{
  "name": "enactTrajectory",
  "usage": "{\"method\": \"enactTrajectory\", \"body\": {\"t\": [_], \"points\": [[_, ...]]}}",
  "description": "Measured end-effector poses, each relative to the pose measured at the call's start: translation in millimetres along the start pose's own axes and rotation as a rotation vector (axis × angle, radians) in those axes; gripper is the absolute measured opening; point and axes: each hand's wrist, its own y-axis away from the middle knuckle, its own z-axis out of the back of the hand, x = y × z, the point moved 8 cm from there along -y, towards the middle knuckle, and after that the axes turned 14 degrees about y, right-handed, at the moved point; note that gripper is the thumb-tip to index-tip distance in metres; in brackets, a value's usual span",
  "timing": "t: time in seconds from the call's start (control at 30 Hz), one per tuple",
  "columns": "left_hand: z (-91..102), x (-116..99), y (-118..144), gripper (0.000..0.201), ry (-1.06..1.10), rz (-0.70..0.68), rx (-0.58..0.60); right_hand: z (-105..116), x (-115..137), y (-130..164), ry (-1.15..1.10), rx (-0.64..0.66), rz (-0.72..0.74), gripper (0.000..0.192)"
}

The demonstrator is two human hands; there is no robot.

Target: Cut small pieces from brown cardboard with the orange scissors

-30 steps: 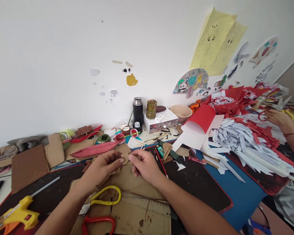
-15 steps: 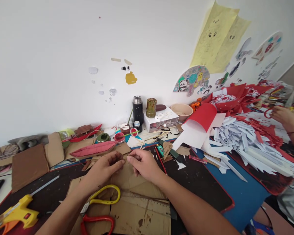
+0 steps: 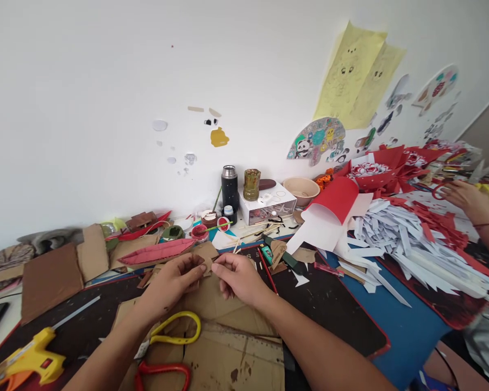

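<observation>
Pinching a small cardboard scrap (image 3: pixel 206 264) between my left hand (image 3: pixel 171 282) and right hand (image 3: pixel 238 278), I hold it just above the cardboard sheet (image 3: pixel 228 347), beyond the yellow scissors (image 3: pixel 175 328). No writing nearby is legible.

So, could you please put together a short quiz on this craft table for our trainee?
1. True or false: the left hand and right hand pinch one small cardboard piece together.
2. What colour is the glue gun? A blue, B yellow, C green.
3. Which handle lies nearer the hands: the yellow scissors handle or the red one?

Key: 1 true; 2 B; 3 yellow.
</observation>
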Motion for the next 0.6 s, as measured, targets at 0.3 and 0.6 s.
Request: {"method": "enactTrajectory", "body": {"t": [0.3, 0.6], "points": [[1.9, 1, 0, 0.054, -0.048, -0.029, 0.079, 7, -4, -4, 0.013, -0.045, -0.007, 0.047], [0.2, -24, 10, 0.036, -0.485, -0.322, -0.078, 8, -5, -3, 0.004, -0.079, -0.011, 0.041]]}}
